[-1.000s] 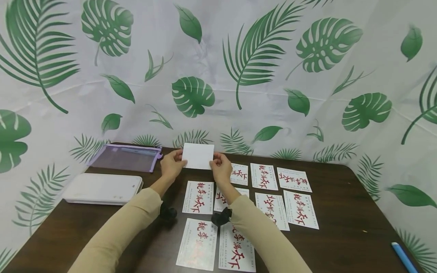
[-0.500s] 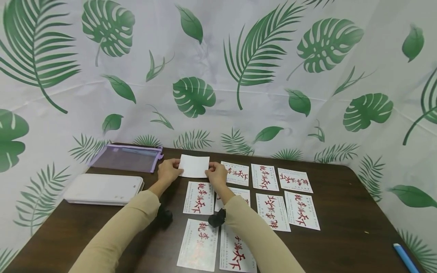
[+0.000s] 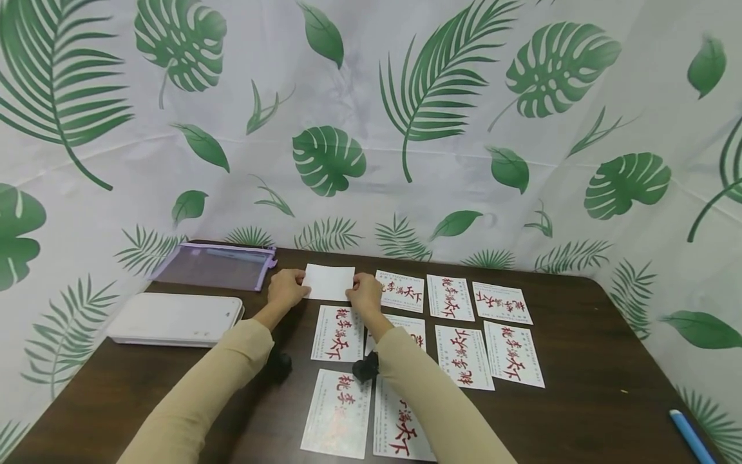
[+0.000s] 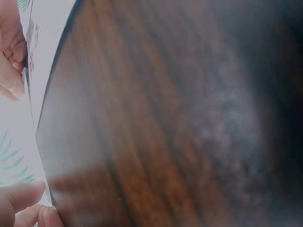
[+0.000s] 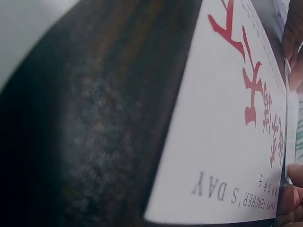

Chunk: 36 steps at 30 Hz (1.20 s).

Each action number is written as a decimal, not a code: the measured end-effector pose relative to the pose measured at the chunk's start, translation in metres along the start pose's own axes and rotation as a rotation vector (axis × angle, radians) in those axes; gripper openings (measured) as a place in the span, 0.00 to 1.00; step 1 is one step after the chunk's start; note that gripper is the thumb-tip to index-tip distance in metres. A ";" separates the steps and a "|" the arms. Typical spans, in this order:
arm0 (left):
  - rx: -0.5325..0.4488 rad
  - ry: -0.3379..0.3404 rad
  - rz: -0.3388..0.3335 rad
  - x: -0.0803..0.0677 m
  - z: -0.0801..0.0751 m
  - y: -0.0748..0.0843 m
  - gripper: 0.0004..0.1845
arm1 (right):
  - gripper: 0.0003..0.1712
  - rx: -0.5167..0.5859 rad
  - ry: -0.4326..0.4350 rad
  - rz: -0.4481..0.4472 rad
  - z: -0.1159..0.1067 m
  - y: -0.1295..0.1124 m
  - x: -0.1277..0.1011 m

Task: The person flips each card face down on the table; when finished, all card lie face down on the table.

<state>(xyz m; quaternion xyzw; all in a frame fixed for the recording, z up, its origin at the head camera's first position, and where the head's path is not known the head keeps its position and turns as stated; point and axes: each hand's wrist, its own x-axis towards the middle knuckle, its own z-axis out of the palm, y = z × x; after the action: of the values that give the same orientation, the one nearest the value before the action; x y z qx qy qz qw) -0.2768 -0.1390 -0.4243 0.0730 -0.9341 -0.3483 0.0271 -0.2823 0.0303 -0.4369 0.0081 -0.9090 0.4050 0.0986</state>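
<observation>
Both hands hold a blank-faced white card (image 3: 328,283) near the back of the dark table. The left hand (image 3: 284,288) pinches its left edge between thumb and fingers, and the right hand (image 3: 366,294) does the same at the right edge. Just in front of it lies a printed greeting card (image 3: 338,334) with red Chinese characters. Another such card (image 3: 400,291) is right beside the right hand. In the right wrist view, a printed card (image 5: 213,123) reads "HAPPY TEACHER'S DAY". The right forearm partly covers two cards below it.
Several more printed cards (image 3: 464,356) lie in rough rows across the table (image 3: 580,412). On the left are a white flat case (image 3: 174,320) and a purple mesh zip pouch (image 3: 214,267). A blue pen-like stick (image 3: 692,438) lies at the right edge. A leaf-patterned cloth (image 3: 371,129) hangs behind.
Both hands have lowered the white card towards the table and slightly left, uncovering the printed card to its right. In the last half second the hands have barely moved.
</observation>
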 end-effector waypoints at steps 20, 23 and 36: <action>-0.147 -0.191 0.219 0.011 0.020 0.051 0.26 | 0.14 0.100 0.084 0.104 -0.084 0.066 0.029; -0.176 -0.271 0.205 0.008 0.029 0.067 0.28 | 0.16 0.091 0.039 0.156 -0.095 0.080 0.027; -0.015 -0.294 0.199 0.012 0.068 0.097 0.32 | 0.24 -0.032 -0.100 0.161 -0.113 0.090 0.026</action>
<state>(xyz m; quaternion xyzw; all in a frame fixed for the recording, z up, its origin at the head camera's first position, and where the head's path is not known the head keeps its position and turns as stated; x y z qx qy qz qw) -0.3072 -0.0243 -0.4119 -0.0715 -0.9279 -0.3580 -0.0749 -0.2968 0.1754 -0.4244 -0.0461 -0.9168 0.3962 0.0204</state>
